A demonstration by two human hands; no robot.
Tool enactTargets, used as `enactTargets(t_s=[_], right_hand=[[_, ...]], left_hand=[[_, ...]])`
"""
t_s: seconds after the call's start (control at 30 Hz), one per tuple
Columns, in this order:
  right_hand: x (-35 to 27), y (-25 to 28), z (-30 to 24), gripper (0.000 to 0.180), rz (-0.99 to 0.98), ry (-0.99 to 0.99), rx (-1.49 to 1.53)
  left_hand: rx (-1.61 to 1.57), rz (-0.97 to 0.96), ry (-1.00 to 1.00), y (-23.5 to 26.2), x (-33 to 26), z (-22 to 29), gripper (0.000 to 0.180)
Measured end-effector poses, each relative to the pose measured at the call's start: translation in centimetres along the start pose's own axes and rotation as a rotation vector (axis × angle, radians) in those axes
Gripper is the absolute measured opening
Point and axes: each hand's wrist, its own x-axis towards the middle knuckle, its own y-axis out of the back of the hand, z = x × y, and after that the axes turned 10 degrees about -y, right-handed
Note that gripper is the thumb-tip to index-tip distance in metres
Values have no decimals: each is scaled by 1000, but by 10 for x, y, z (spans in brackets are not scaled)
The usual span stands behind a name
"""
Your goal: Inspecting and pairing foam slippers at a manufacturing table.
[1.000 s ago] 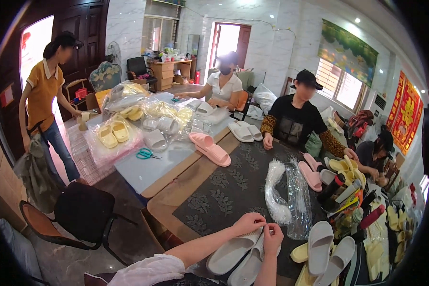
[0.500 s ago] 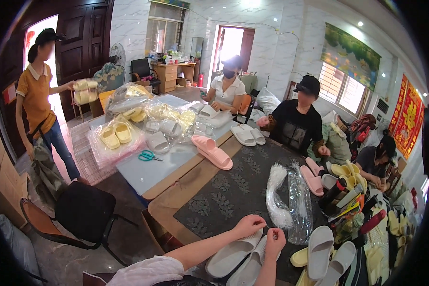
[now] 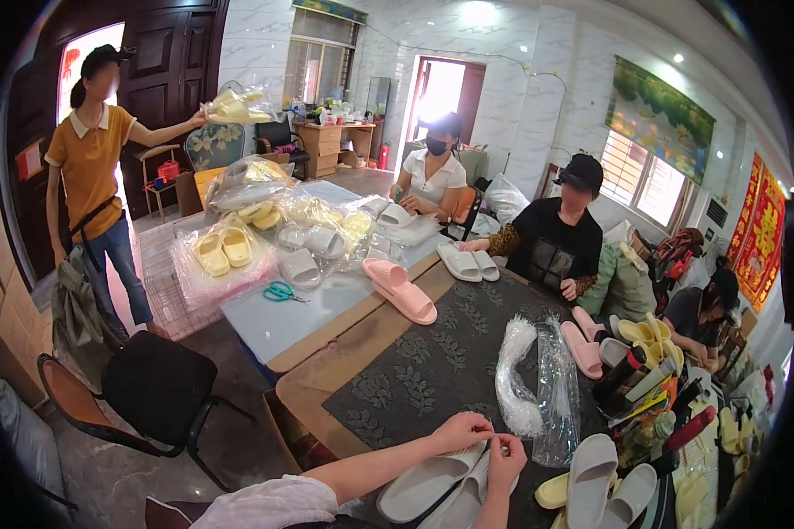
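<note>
My left hand (image 3: 464,432) and my right hand (image 3: 506,458) meet fingertip to fingertip over a pair of grey slippers at the near edge of the table. Both are closed in a pinch; whatever is between the fingers is too small to make out. Under my left hand lies one grey slipper (image 3: 425,480), its toe strap partly covered by my wrist. The other grey slipper (image 3: 469,501) is beside it, partly hidden by my right forearm. Just beyond my hands rest a bundle of thin clear plastic strands (image 3: 515,379) and clear plastic bags (image 3: 556,397).
To my right are more grey slippers (image 3: 591,480), yellow slippers (image 3: 651,339) and a holder crammed with tools (image 3: 622,375). Pink slippers (image 3: 400,291) and teal scissors (image 3: 286,292) lie farther off. Co-workers surround the tables; a black chair (image 3: 159,379) stands left.
The person in the orange shirt has raised the bagged yellow slippers and brought them toward the table. The person in black now touches the white slippers. My hands stay pinched together.
</note>
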Motion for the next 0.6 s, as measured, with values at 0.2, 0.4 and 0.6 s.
enactTargets(t_s=[0.2,0.4,0.6], right_hand=[[2,5,11,5,21,-93,-4],[-1,6,5,5,12,-90,3],[0,4,4,3,-15,-77,1]], left_hand=[[-185,187,154,-4,-1,-3,20],[-50,69,28,-2,0,-6,20],[-11,66,-19,0,-1,-4,19]])
